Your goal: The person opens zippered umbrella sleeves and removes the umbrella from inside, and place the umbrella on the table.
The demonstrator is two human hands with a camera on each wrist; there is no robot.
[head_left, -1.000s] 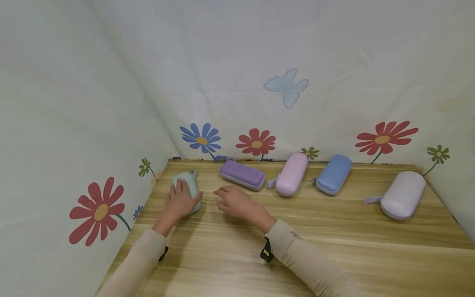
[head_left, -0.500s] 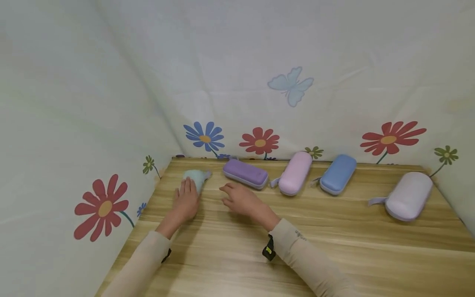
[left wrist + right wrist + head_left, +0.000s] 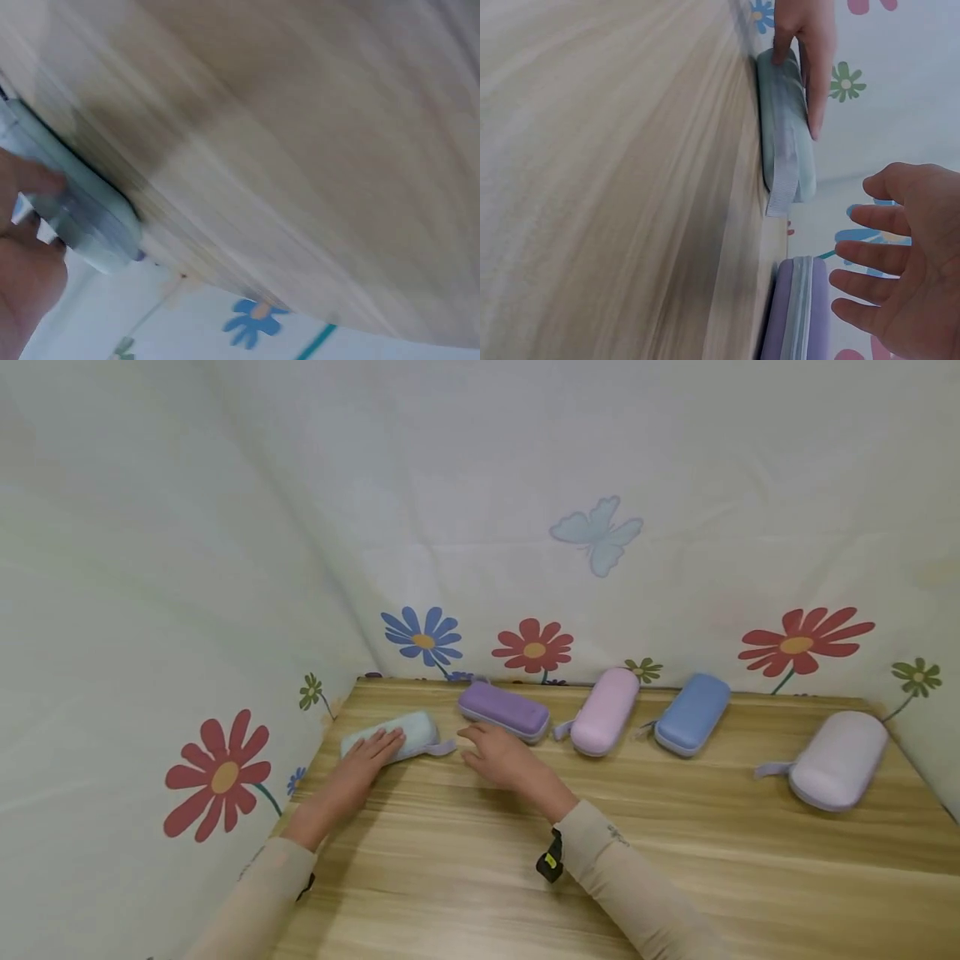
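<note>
A mint-green zippered glasses case (image 3: 408, 732) with a pale strap lies at the far left of the table. My left hand (image 3: 367, 760) rests on it, fingers laid straight across its top. In the right wrist view, the left thumb (image 3: 778, 55) is against the zippered side of the mint case (image 3: 789, 124). My right hand (image 3: 501, 760) hovers just in front of a purple glasses case (image 3: 504, 710) and holds nothing. Its fingers are spread and slightly bent in the right wrist view, beside the purple case (image 3: 799, 307).
To the right along the back of the wooden table (image 3: 480, 877) lie a pink case (image 3: 606, 712), a blue case (image 3: 692, 713) and a larger whitish case (image 3: 840, 760), each with a strap. A flower-printed white curtain (image 3: 465, 543) borders the back and left.
The mint case has turned clockwise under my left hand, its strap now pointing right. My left fingers have gone from spread around it to lying across its top. The right hand has barely moved.
</note>
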